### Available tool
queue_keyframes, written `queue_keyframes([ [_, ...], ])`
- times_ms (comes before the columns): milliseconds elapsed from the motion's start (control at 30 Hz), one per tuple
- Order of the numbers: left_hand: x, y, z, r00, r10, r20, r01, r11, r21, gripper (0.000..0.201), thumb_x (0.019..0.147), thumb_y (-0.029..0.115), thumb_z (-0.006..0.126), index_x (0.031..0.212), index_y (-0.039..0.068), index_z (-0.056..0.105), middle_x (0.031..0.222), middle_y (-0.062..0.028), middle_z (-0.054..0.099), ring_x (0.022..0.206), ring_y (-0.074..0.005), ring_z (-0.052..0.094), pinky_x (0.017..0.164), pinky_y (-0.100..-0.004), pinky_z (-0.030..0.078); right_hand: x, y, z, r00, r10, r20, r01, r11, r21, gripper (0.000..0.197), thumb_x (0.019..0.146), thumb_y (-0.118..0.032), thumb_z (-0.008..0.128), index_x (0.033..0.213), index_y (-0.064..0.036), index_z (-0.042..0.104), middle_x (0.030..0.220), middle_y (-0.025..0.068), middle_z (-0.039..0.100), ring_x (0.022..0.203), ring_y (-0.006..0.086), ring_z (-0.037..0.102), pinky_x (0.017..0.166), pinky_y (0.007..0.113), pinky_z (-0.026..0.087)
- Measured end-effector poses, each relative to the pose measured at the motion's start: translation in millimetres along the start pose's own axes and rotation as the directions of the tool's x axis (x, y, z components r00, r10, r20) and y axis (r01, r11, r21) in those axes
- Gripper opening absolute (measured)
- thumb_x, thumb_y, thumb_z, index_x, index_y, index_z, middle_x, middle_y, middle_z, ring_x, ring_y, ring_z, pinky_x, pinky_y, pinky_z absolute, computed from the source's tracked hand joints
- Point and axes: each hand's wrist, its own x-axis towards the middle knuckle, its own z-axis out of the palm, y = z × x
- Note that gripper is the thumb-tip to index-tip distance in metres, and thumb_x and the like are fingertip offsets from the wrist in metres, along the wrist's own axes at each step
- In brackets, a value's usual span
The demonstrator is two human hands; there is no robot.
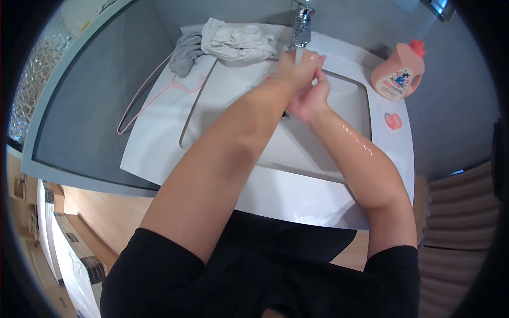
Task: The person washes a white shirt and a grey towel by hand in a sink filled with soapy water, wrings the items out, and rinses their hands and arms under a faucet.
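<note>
Under the chrome faucet (pixel 302 26), a stream of water runs onto the back of my left hand (pixel 298 69). Its fingers curl downward, and whatever lies inside them is hidden. From below and to the right, my right hand (pixel 310 102) presses against the left one with its thumb raised along the side. Its fingers seem to wrap under the left hand and wrist, mostly out of sight. Both hands are over the white sink basin (pixel 318 146), hiding much of its drain. Water drops glisten on my right forearm.
A white cloth (pixel 236 40) and a grey cloth (pixel 184 55) lie crumpled at the back left. Beside them a pink wire hanger (pixel 154 98) overhangs the counter edge. At the right stand a pink detergent bottle (pixel 396 71) and a small pink cap-like thing (pixel 393 121).
</note>
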Motion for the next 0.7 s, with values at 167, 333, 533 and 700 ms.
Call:
queue_keyframes([
  [167, 36, 0, -5, 0.956, 0.256, 0.145, -0.289, 0.731, 0.618, 0.018, 0.093, 0.017, 0.058, 0.104, 0.007, 0.068, 0.105, -0.0147, 0.071, 0.102, -0.0336, 0.069, 0.077, -0.0505, 0.058, -15, 38, 25, 0.972, 0.233, -0.018, -0.232, 0.972, 0.04, 0.078, 0.099, -0.069, 0.03, 0.139, -0.0056, 0.05, 0.137, 0.0186, 0.058, 0.127, 0.0386, 0.055, 0.113, 0.055, 0.04],
  [333, 40, -17, -3, 0.784, 0.568, 0.249, -0.56, 0.476, 0.678, 0.016, 0.09, 0.017, 0.059, 0.083, 0.006, 0.069, 0.082, -0.0139, 0.074, 0.073, -0.0343, 0.074, 0.064, -0.0488, 0.059, -41, 51, 41, 0.955, 0.273, -0.114, -0.272, 0.962, 0.023, 0.077, 0.099, -0.07, 0.032, 0.138, -0.0077, 0.053, 0.139, 0.0156, 0.059, 0.129, 0.0356, 0.054, 0.114, 0.054, 0.04],
  [533, 62, -25, 5, 0.58, 0.761, 0.291, -0.709, 0.296, 0.64, 0.018, 0.087, 0.023, 0.063, 0.076, 0.009, 0.065, 0.075, -0.0121, 0.071, 0.062, -0.031, 0.072, 0.055, -0.0464, 0.056, -63, 55, 55, 0.926, 0.355, -0.131, -0.343, 0.934, 0.101, 0.078, 0.096, -0.072, 0.039, 0.142, -0.0103, 0.052, 0.144, 0.0136, 0.055, 0.133, 0.0345, 0.05, 0.115, 0.051, 0.037],
  [700, 64, -29, 8, 0.583, 0.786, 0.202, -0.652, 0.305, 0.694, 0.016, 0.086, 0.02, 0.064, 0.075, 0.009, 0.062, 0.071, -0.0088, 0.066, 0.056, -0.0282, 0.069, 0.053, -0.0447, 0.055, -50, 50, 44, 0.941, 0.316, -0.121, -0.307, 0.948, 0.084, 0.076, 0.097, -0.071, 0.036, 0.139, -0.0109, 0.053, 0.14, 0.0125, 0.058, 0.13, 0.033, 0.054, 0.113, 0.052, 0.04],
])
